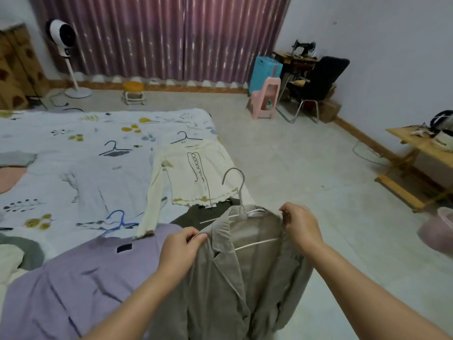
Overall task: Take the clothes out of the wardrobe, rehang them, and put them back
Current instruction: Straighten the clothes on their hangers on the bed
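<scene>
A beige jacket (220, 285) hangs on a white hanger (241, 212). The bed (73, 148) has a pale blue sheet with leaf and fruit prints, a cream cardigan (196, 173), a lilac garment (73, 290), and a blue hanger (117, 222). The curtains (159, 35) are mauve.

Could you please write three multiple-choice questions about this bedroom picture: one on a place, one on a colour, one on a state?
1. Where does the cream long-sleeved knitted top lie?
A. on the bed
B. on the floor
C. on the black chair

2. What colour is the plastic hanger beside the lilac garment?
A. red
B. blue
C. green

3. What is the state of the beige collared jacket?
A. folded on the bed
B. held up on a white hanger
C. lying on the floor

Answers: 1 A, it is spread flat on the patterned sheet. 2 B, its hook is plainly blue. 3 B, the left hand and right hand pinch its shoulders over the white hanger.
</scene>
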